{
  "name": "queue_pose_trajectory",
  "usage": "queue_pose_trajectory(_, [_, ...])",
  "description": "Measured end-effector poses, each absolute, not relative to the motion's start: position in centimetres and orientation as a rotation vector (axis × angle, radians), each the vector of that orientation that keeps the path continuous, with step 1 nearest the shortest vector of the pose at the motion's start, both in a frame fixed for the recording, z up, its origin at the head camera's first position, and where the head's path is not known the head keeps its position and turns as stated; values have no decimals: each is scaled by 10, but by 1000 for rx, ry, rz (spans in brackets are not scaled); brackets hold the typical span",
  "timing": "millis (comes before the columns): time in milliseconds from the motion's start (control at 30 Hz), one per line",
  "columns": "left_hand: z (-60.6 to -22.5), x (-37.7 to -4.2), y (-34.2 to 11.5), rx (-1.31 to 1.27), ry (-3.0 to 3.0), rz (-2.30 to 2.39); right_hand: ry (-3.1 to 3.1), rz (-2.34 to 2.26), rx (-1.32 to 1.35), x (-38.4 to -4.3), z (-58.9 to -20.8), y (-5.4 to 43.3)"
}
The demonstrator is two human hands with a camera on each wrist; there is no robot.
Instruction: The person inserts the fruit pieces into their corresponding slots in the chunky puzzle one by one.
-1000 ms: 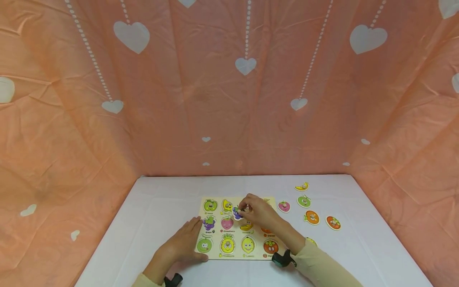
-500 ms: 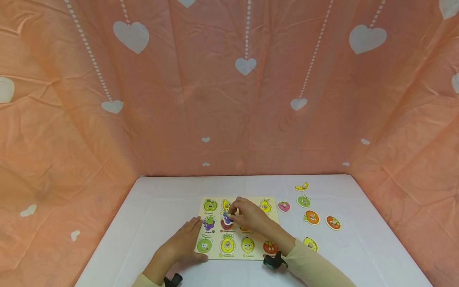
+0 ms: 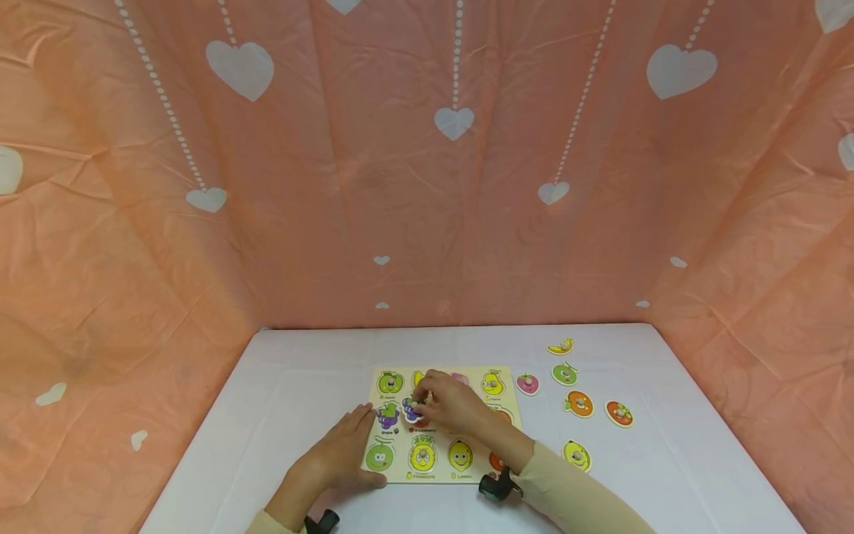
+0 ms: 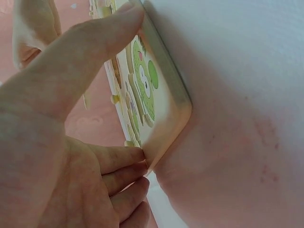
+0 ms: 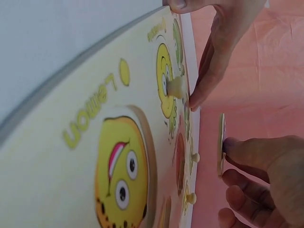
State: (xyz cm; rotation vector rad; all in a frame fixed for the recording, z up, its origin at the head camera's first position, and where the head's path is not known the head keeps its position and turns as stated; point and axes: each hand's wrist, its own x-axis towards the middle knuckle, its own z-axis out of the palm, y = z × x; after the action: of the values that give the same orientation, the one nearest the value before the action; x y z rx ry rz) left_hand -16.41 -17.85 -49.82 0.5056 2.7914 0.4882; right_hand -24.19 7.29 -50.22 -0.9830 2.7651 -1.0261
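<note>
A cream fruit puzzle board point(image 3: 399, 439) lies on the white table. My left hand point(image 3: 339, 447) rests at its left side, thumb along the near edge and straight fingers touching the left edge, as the left wrist view point(image 4: 166, 78) confirms. My right hand point(image 3: 452, 404) pinches a purple grape puzzle piece point(image 3: 410, 410) between thumb and fingers. The piece overlaps the strawberry spot in the head view and shows edge-on, raised off the board, in the right wrist view. Just left of it is the printed grape recess point(image 3: 387, 416). Knobbed apple point(image 3: 391, 383) and pineapple point(image 3: 422, 455) pieces sit in the board.
Right of the board lie several loose pieces: a banana point(image 3: 560, 346), a round green fruit point(image 3: 564, 374), a pink fruit point(image 3: 527, 383), an orange point(image 3: 579, 404), a red-orange fruit point(image 3: 619, 414) and a lemon point(image 3: 577, 455). A peach-coloured cloth point(image 3: 347, 222) with white hearts surrounds the table.
My right hand has carried the grape piece leftward across the board, from the banana side to beside the grape recess. The loose lemon came into full view. My left hand has stayed put.
</note>
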Motion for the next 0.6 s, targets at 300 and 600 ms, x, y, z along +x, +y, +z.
queue_pose_trajectory(300, [-499, -164, -179, 493, 2782, 504, 2774, -971, -1001, -243, -506, 64])
queue_pose_trajectory(600, [-498, -164, -180, 511, 2779, 511, 2784, -895, -1027, -246, -507, 53])
